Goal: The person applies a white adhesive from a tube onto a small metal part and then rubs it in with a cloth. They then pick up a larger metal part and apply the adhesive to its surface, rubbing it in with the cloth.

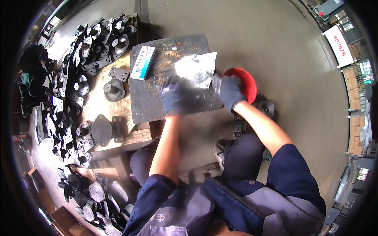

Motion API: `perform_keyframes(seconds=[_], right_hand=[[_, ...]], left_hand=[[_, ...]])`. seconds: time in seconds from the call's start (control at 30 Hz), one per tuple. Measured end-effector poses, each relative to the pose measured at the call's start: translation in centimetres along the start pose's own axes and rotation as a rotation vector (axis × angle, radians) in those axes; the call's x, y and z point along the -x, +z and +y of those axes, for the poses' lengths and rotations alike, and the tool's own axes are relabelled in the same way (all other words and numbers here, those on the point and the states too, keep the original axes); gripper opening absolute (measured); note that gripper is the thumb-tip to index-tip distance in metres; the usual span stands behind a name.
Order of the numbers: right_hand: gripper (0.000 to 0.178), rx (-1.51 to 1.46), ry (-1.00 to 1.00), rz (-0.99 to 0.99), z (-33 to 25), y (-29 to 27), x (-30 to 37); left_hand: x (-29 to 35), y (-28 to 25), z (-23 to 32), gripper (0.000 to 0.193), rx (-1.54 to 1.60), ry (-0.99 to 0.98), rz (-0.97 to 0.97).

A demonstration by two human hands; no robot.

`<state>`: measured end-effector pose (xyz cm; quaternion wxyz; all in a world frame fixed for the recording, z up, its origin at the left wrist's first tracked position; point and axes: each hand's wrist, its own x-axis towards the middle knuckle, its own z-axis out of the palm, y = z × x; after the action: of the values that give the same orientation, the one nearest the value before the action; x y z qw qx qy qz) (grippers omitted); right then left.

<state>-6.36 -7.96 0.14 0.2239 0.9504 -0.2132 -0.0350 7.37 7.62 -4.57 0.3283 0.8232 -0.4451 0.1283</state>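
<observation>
My left hand [172,96], in a dark glove with paler fingertips, is over the black, worn board [147,100]. Motion smears its fingers and the dark area beside them. My right hand [230,91], gloved alike, overlaps the left rim of a red bowl [248,84]. Its fingers look curled, with a blurred greyish patch at their tips; whatever they hold cannot be made out. Between and beyond both hands lies a crumpled silvery-white sheet [201,65] on the board. A white and blue box [143,63] rests at the board's left.
Left of the board, a wooden bench [96,104] carries a round-flanged metal part [113,89], a dark oval plate [102,130] and piles of similar parts [90,43]. More parts [98,192] lie lower left. Metal parts [265,108] also show below the bowl, beside my knee.
</observation>
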Motion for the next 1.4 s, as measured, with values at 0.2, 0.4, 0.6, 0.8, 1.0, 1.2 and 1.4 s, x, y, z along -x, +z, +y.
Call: perform_keyframes(seconds=[0.2,0.4,0.6,0.8,1.0,1.2,1.4], right_hand=[[0.02,-0.356,0.03,-0.095,1.7,0.1,-1.1],[0.024,-0.239,-0.156,-0.092,-0.7,-1.1,-0.1],[0.024,-0.081,-0.064,-0.113,-0.6,-0.9,1.1],[0.024,-0.204,-0.032,-0.128,1.1,0.4,-0.7],[0.022,-0.223,0.02,-0.095,0.8,-0.7,-2.3],[0.019,-0.155,0.03,-0.129,-0.8,-1.5,-0.3],[0.019,-0.159,0.008,-0.101,1.0,0.0,-0.8]], left_hand=[[0.6,1.2,0.2,0.031,0.014,-0.037,-0.031],[0.2,0.2,1.5,0.032,0.141,-0.133,-0.005],[-0.2,0.0,1.1,0.031,-0.036,-0.009,0.037],[0.1,1.4,0.1,0.031,-0.014,-0.029,0.03],[0.3,-0.2,1.3,0.031,0.044,-0.081,-0.044],[-0.3,-1.1,2.4,0.032,-0.006,-0.11,-0.023],[0.1,0.8,0.8,0.034,-0.022,-0.069,-0.059]])
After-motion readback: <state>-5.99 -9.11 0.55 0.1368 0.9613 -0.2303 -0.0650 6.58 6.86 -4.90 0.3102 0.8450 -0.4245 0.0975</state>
